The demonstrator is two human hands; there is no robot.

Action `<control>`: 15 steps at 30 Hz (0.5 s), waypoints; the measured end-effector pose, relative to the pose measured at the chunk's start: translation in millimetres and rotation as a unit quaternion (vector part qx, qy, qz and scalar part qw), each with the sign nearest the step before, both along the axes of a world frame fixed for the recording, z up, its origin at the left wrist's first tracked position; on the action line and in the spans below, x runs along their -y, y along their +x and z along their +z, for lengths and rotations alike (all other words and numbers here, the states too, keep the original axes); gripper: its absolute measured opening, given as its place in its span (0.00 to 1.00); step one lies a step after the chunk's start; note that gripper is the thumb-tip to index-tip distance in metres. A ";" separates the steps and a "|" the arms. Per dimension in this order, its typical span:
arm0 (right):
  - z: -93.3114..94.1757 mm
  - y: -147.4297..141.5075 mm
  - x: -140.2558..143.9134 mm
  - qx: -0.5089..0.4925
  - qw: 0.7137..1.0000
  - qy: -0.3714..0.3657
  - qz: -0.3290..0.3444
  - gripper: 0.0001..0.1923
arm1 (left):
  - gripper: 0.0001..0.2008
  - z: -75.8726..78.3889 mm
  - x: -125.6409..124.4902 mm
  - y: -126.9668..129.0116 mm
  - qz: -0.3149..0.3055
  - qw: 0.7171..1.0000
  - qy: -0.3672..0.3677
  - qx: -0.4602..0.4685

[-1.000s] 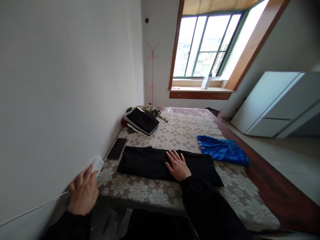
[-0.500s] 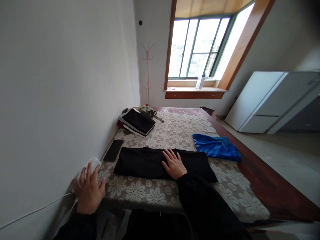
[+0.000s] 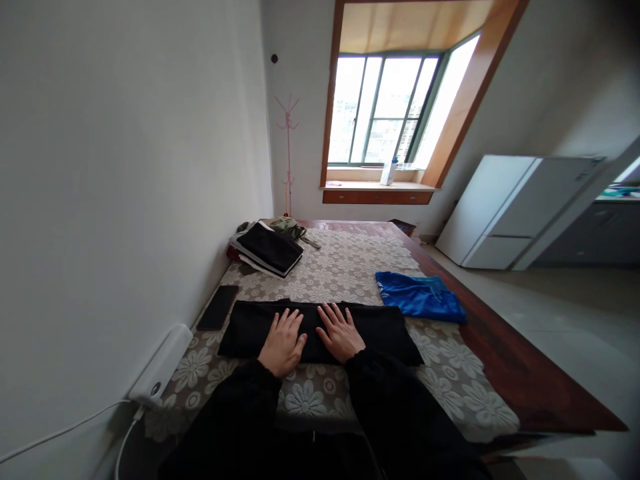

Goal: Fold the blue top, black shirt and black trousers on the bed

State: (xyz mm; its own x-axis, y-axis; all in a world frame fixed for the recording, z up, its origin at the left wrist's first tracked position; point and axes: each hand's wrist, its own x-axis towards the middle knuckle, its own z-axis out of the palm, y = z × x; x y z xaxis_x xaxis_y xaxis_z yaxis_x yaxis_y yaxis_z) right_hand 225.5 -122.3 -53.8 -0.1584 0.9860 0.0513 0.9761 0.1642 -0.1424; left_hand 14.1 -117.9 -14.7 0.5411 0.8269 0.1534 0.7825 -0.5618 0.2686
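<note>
A long folded black garment (image 3: 385, 330) lies across the near part of a flower-patterned lace cover (image 3: 350, 267) on a low wooden platform. My left hand (image 3: 284, 341) rests flat on its middle, fingers spread. Beside it, my right hand (image 3: 340, 331) also lies flat on the cloth, fingers apart. Neither hand grips anything. Both sleeves are black.
A white power strip (image 3: 161, 366) with a cable lies by the left wall. A black phone (image 3: 217, 307) sits left of the garment. A folded blue garment (image 3: 419, 297) lies to the right, a stack of dark clothes (image 3: 267, 247) farther back. White cabinets (image 3: 505, 210) stand at right.
My left hand has let go of the white power strip by the wall and moved right onto the black garment, next to my right hand. The view has shifted slightly.
</note>
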 end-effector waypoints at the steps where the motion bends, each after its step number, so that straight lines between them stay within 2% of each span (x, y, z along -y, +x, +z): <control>1: 0.0 0.1 0.0 -0.001 1.000 -0.001 0.000 0.34 | 0.27 -1.7 -6.2 9.5 0.000 1.000 -0.006 -0.012; 4: -2.1 1.6 -0.6 -0.009 1.000 0.000 -0.001 0.34 | 0.28 -14.1 -19.6 24.5 0.014 0.999 -0.005 -0.032; 9: -7.4 5.5 -2.6 -0.025 1.000 0.000 0.004 0.35 | 0.29 -37.5 -27.6 23.5 0.005 0.999 0.029 -0.039; 15: -1.1 2.9 -0.8 -0.038 0.999 -0.013 0.006 0.35 | 0.30 -35.0 -31.0 12.5 0.003 0.999 0.024 -0.046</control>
